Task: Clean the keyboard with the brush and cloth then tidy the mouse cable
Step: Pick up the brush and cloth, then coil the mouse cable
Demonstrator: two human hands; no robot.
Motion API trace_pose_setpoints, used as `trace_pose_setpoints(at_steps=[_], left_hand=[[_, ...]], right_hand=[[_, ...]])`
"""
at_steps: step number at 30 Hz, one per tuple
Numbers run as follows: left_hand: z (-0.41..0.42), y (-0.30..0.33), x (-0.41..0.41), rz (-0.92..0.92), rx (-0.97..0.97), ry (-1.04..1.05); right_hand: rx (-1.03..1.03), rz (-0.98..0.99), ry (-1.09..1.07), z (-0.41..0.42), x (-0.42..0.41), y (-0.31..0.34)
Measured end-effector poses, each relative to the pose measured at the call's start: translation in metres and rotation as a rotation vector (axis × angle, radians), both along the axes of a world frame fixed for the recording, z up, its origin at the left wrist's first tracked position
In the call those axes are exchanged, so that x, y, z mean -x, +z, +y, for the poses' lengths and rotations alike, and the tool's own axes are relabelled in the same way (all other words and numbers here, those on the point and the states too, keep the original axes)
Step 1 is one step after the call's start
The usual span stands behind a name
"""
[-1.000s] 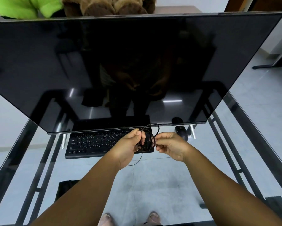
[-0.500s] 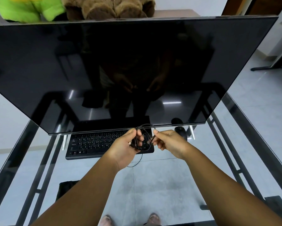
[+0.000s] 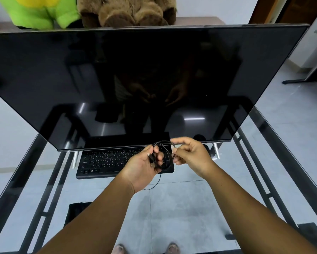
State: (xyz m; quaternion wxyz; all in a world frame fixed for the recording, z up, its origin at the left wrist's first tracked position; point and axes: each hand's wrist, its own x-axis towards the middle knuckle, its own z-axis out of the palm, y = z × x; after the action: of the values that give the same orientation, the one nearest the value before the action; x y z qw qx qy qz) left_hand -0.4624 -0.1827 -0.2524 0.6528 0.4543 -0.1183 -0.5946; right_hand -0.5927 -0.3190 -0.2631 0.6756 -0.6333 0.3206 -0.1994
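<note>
A thin black mouse cable (image 3: 165, 154) is wound into a small coil above the right end of the black keyboard (image 3: 106, 162). My left hand (image 3: 143, 167) pinches the coil's left side, with the plug end against its fingers. My right hand (image 3: 190, 156) pinches the coil's right side and top strand. A loose loop of cable hangs below my left hand. The mouse is almost wholly hidden behind my right hand. No brush or cloth shows.
A large dark monitor (image 3: 135, 79) on two silver feet leans over the keyboard on the glass desk (image 3: 172, 208). Green and brown plush toys (image 3: 124, 11) sit behind it. A dark object (image 3: 77, 211) lies under the glass at lower left.
My right hand has moved up and over the coil, laying another turn of cable. The view has tilted slightly, showing more of the plush toys.
</note>
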Motion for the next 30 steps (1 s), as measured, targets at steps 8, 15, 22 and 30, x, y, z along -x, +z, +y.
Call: trace_pose_setpoints(at_steps=[8, 15, 22, 30], left_hand=[[-0.003, 0.002, 0.009, 0.029, 0.032, 0.039], [-0.006, -0.005, 0.016, -0.099, -0.049, 0.059], [-0.012, -0.006, 0.022, -0.268, -0.143, 0.062], [-0.021, -0.009, 0.029, -0.310, -0.222, 0.145]], right_hand=[[-0.126, -0.028, -0.024, 0.003, 0.004, 0.003], [-0.209, 0.047, 0.026, 0.002, 0.014, 0.011], [-0.225, 0.085, -0.035, 0.003, 0.016, 0.009], [-0.223, 0.114, -0.072, 0.006, 0.015, 0.009]])
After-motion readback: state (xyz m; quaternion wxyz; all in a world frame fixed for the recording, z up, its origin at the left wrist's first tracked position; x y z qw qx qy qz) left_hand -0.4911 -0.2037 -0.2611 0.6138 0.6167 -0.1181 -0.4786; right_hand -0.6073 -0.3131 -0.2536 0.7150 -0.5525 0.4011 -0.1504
